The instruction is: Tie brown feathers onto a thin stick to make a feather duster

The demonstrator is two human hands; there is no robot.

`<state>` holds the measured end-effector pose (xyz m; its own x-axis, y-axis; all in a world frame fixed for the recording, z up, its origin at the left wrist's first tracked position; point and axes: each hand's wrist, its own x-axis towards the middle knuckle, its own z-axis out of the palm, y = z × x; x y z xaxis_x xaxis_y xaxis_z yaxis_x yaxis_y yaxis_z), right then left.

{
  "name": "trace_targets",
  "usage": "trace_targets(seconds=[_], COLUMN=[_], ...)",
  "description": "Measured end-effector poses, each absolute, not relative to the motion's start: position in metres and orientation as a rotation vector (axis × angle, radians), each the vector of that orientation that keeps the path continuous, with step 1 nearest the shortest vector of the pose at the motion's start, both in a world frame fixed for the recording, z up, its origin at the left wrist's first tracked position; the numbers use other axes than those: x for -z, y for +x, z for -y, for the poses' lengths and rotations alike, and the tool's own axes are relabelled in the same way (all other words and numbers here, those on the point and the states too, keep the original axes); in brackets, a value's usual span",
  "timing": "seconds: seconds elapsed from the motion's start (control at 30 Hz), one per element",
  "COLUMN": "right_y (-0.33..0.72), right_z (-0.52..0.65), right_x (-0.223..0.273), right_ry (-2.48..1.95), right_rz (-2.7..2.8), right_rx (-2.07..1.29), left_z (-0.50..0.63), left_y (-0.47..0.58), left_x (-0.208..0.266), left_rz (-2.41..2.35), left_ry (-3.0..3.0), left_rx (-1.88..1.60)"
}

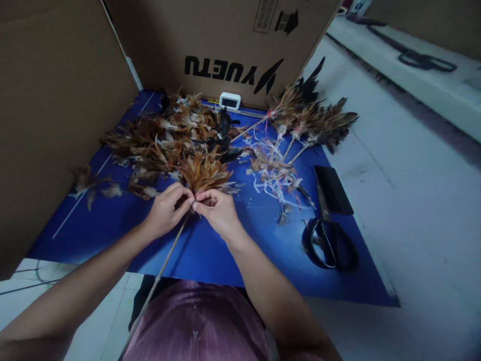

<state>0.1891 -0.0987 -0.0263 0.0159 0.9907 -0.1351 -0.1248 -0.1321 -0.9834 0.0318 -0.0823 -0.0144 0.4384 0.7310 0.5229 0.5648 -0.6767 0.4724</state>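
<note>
My left hand (168,206) and my right hand (218,209) meet at the neck of a feather duster (207,173), thumbs and fingertips pinched close together. A bit of red string (201,191) shows at my right fingertips; the rest of it is hidden. The duster's orange-brown feathers fan out away from me. Its thin stick (167,258) slants down to the left, past the table's near edge toward my lap. Just beyond lies a large heap of loose brown feathers (160,143), with some black ones (224,133) at its right side.
Several bundled feather dusters (319,120) lie at the back right. Beside them are white and red string scraps (276,173). Black-handled scissors (328,243) and a dark flat object (333,190) sit on the blue table (263,265). Cardboard (150,45) walls the back, near a small white digital timer (230,101).
</note>
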Motion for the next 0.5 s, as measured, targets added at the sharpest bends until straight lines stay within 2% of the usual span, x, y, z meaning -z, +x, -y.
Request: trace_targets(seconds=[0.27,0.5], right_y=[0.184,0.184], right_z=[0.099,0.1], right_x=[0.027,0.025], right_ry=[-1.337,-1.459], right_rz=[1.072,1.168], right_rx=[-1.242,-1.173], left_z=[0.084,0.075], left_y=[0.032,0.023], left_x=[0.015,0.026], left_rz=[-1.094,-0.85], left_ry=[2.668,2.9], left_rx=[-1.063,-1.019])
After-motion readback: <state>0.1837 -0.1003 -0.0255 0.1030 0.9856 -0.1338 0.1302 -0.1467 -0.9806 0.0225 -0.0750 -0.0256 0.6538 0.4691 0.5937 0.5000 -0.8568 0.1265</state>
